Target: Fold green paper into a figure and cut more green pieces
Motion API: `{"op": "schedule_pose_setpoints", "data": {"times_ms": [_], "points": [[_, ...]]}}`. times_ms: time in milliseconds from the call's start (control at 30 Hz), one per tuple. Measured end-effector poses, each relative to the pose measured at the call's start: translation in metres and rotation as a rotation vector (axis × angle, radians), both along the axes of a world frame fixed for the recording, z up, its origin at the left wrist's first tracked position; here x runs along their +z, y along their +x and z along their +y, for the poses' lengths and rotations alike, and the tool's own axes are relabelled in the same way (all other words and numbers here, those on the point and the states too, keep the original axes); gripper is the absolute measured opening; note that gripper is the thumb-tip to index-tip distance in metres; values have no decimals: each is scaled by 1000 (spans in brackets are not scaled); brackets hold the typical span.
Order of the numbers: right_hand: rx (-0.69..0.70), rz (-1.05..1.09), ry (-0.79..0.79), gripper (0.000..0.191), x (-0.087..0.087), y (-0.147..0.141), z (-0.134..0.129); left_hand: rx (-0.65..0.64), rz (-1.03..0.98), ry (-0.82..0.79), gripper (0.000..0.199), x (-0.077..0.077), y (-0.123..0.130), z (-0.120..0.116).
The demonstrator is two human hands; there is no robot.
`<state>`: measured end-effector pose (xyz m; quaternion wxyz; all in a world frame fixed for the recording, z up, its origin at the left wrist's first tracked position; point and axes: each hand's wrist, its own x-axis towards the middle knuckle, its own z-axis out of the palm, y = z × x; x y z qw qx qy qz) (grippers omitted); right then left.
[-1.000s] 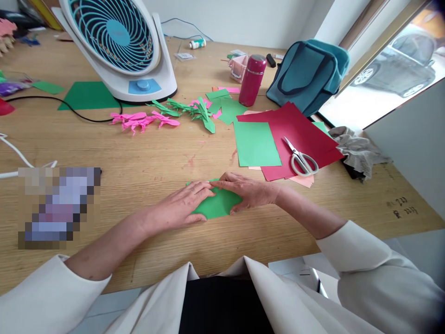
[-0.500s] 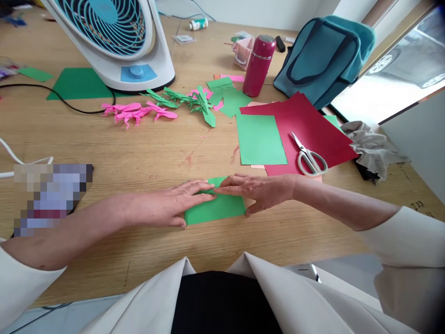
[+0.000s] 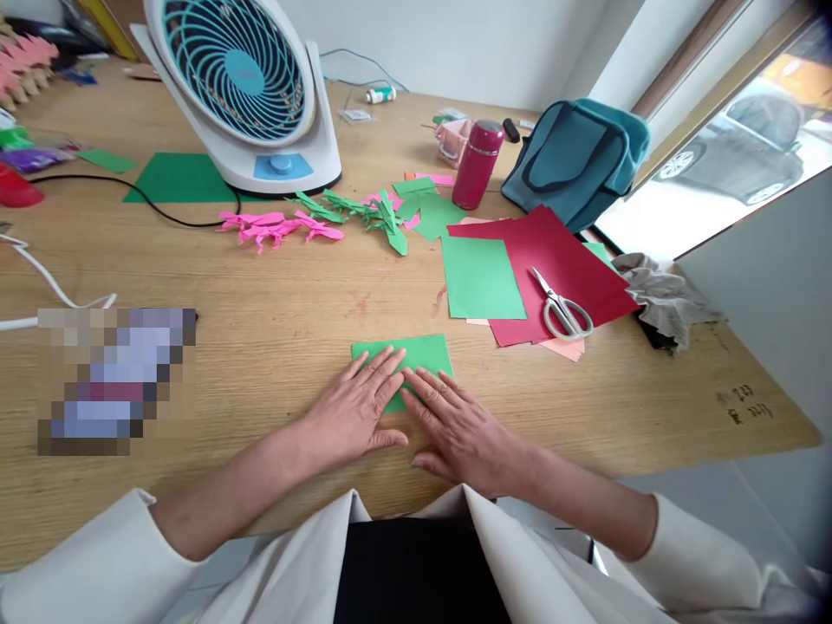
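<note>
A green sheet of paper (image 3: pixel 416 348), apparently folded to a rectangle, lies flat on the wooden table (image 3: pixel 273 303) in front of me. My left hand (image 3: pixel 360 399) rests on its left part, fingers stretched out and pointing away from me. On the right part lies my right hand (image 3: pixel 448 420), also flat with fingers extended. The fingertips of both hands nearly meet near the paper's middle. Both hands cover much of its near edge. Neither hand grips anything.
Scissors (image 3: pixel 560 308) lie on red paper (image 3: pixel 552 251) beside a light green sheet (image 3: pixel 481 277). Pink folded figures (image 3: pixel 279 227) and green ones (image 3: pixel 390 221) sit farther back, near a fan (image 3: pixel 286 165), a thermos (image 3: pixel 477 165) and a teal bag (image 3: pixel 572 165). At left is a blurred-out patch (image 3: pixel 117 381).
Both hands have moved from the paper's sides to its near part and now lie flat, fingers pointing forward. The camera view has tilted up a little.
</note>
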<state>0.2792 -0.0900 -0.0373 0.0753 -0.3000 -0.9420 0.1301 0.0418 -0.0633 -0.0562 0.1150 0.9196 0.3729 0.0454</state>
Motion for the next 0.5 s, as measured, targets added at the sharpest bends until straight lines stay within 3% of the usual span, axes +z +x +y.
{"op": "schedule_pose_setpoints", "data": {"times_ms": [167, 500], "points": [[-99, -39, 66, 80, -18, -7, -18, 0, 52, 12, 96, 1, 1, -3], [-225, -97, 79, 77, -9, 13, -38, -23, 74, -13, 85, 7, 1, 0]]}}
